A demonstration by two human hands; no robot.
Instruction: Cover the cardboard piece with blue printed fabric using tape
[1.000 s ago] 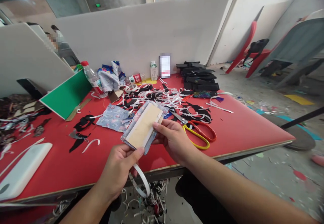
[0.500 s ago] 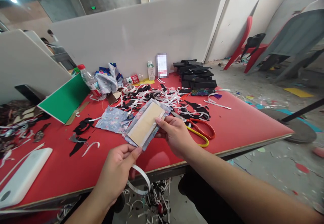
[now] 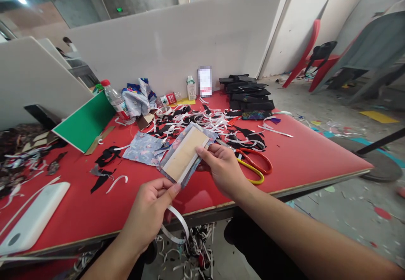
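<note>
A tan cardboard piece point(image 3: 185, 155) lies on light blue floral fabric point(image 3: 173, 152) held over the table, with narrow white strips along its edges. My left hand point(image 3: 154, 202) is closed, thumb and forefinger pinching the lower corner. A white strip point(image 3: 183, 225) curls down below this hand; where it is held is hidden. Closed on the right edge, my right hand point(image 3: 223, 166) presses its thumb on the cardboard, fingers underneath. Just beyond it lie scissors point(image 3: 257, 168) with red and yellow handles. Another piece of floral fabric point(image 3: 142, 148) lies to the left.
White and black scraps point(image 3: 202, 117) cover the table's middle. Behind them stand a phone point(image 3: 205, 82), a small carton point(image 3: 191, 88) and stacked black pieces point(image 3: 247, 92). A red-capped bottle point(image 3: 115, 100), a green board point(image 3: 85, 122) and a white device point(image 3: 34, 219) are leftward.
The view has shifted slightly, so everything appears a little further right. White now shows along the cardboard's left edge, where it did not before. Both hands keep their hold.
</note>
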